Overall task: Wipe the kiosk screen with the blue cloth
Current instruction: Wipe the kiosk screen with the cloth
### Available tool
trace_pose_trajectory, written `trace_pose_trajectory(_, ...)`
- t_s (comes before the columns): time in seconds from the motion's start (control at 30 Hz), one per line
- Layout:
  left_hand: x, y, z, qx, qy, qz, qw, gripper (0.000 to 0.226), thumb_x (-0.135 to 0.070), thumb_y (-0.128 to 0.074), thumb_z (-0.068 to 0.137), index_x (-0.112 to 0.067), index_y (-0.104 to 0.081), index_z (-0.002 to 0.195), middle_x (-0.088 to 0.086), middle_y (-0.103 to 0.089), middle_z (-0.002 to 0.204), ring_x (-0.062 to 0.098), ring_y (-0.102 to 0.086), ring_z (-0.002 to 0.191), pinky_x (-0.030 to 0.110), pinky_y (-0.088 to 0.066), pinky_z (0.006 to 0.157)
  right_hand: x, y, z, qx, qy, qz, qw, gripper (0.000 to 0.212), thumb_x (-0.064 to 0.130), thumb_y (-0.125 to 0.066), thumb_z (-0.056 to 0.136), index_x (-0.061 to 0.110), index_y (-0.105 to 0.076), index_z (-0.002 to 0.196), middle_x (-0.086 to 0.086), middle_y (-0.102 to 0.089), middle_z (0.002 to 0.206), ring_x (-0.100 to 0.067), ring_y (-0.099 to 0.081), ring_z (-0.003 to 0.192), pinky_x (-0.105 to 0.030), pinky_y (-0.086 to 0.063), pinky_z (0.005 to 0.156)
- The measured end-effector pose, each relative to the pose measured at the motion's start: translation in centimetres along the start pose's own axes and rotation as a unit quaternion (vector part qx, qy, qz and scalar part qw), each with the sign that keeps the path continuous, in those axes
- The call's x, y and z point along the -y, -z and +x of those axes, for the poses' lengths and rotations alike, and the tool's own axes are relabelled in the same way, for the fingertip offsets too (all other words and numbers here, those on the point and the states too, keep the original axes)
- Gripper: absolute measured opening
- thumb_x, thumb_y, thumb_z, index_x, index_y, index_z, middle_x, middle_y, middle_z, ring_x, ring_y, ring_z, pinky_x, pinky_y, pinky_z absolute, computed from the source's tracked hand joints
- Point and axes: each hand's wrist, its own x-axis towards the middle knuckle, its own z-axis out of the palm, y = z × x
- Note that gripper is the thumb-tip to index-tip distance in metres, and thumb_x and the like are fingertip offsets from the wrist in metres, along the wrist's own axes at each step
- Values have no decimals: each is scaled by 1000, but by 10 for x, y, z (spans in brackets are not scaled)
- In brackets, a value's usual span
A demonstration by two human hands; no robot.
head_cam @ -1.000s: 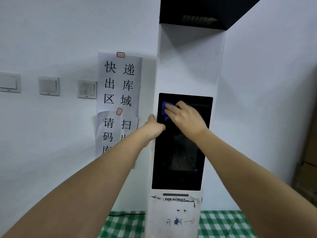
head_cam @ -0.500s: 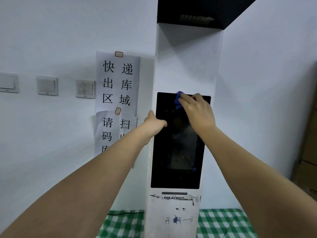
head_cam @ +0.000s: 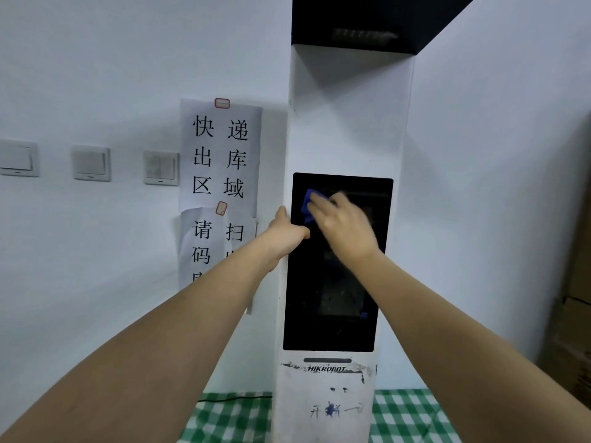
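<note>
A tall white kiosk (head_cam: 348,123) stands against the wall with a dark upright screen (head_cam: 332,298) set in its front. My right hand (head_cam: 343,227) presses a small blue cloth (head_cam: 307,206) flat against the upper left part of the screen; only the cloth's left edge shows past my fingers. My left hand (head_cam: 284,233) grips the kiosk's left edge at the same height, thumb lying on the screen's border.
Paper notices (head_cam: 220,155) with large black characters hang on the wall left of the kiosk, beside three light switches (head_cam: 91,163). A green-and-white checked cloth (head_cam: 406,417) covers the surface under the kiosk. Cardboard boxes (head_cam: 572,330) stand at the far right.
My right hand has swept the cloth from the screen's top middle back down and left to the upper left corner. My left hand still holds the kiosk's edge.
</note>
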Motion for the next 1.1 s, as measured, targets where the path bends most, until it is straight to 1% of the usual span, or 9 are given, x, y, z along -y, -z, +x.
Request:
trace_pose_trajectory(0.13, 0, 0, 0, 7, -4, 16, 1000, 75, -6, -49, 91, -17, -9, 154, 9, -27, 155, 25, -36, 136, 24, -32, 94, -4, 5, -4, 42, 109, -26, 993, 38, 2, -80, 59, 6, -73, 97, -9, -69, 110, -27, -61, 73, -32, -52, 54)
trace_pose_trajectory(0.3, 3, 5, 1, 33, -2, 14, 999, 76, -1, -45, 91, -16, -3, 154, 9, -20, 158, 26, -29, 141, 28, -30, 104, -12, 4, 11, -3, -34, -16, 999, 40, -8, -79, 53, 2, -71, 91, -8, -70, 106, -28, -59, 69, -28, -46, 47)
trace_pose_trajectory(0.43, 5, 5, 2, 28, -14, 21, 999, 75, 2, -43, 91, -16, -6, 153, 10, -22, 157, 26, -30, 140, 27, -31, 101, -1, 0, 7, 15, 88, -16, 996, 39, -3, -78, 57, 3, -73, 96, -10, -70, 107, -29, -61, 72, -30, -51, 51)
trace_pose_trajectory(0.63, 4, 7, 1, 35, -15, 17, 999, 68, 4, -44, 86, -13, -21, 148, 10, -41, 143, 22, -46, 113, 28, -38, 86, -13, 3, 28, -17, -21, -34, 999, 30, -7, -66, 61, 5, -71, 88, -5, -71, 102, -26, -59, 68, -27, -43, 48)
trace_pose_trajectory(0.7, 5, 6, 2, 24, -15, 17, 999, 69, 4, -44, 85, -11, -21, 148, 12, -46, 138, 25, -49, 117, 26, -41, 86, 0, -3, 28, -23, 13, -25, 999, 29, -1, -51, 69, 5, -72, 88, -6, -71, 103, -27, -59, 68, -27, -45, 47)
trace_pose_trajectory(0.8, 5, 5, 2, 23, -22, 17, 999, 65, 5, -42, 85, -13, -26, 146, 3, -52, 105, 14, -50, 90, 20, -38, 64, 1, -4, 27, -6, 112, -40, 993, 27, 1, -53, 71, 6, -73, 89, -7, -71, 105, -26, -59, 69, -31, -48, 49)
trace_pose_trajectory(0.87, 4, 6, 2, 31, -21, 15, 999, 65, 5, -42, 86, -12, -25, 146, 6, -49, 119, 16, -45, 97, 22, -38, 68, -8, -1, 32, -22, 97, -42, 994, 30, 0, -49, 72, 8, -74, 87, -5, -72, 101, -26, -59, 67, -29, -48, 48)
trace_pose_trajectory(0.97, 4, 9, 1, 39, -22, 16, 999, 69, 5, -42, 89, -12, -16, 151, 8, -39, 143, 16, -41, 104, 24, -37, 82, -6, 0, 37, -25, -6, -33, 999, 32, -8, -70, 57, 6, -72, 86, -5, -71, 97, -26, -59, 68, -27, -45, 47)
trace_pose_trajectory(1.1, 3, 8, 2, 29, -17, 17, 999, 68, 4, -43, 87, -12, -21, 149, 8, -46, 125, 21, -46, 105, 22, -43, 72, 6, -4, 34, -4, 56, -18, 998, 30, -7, -64, 63, 4, -72, 90, -9, -71, 101, -27, -59, 69, -30, -48, 49)
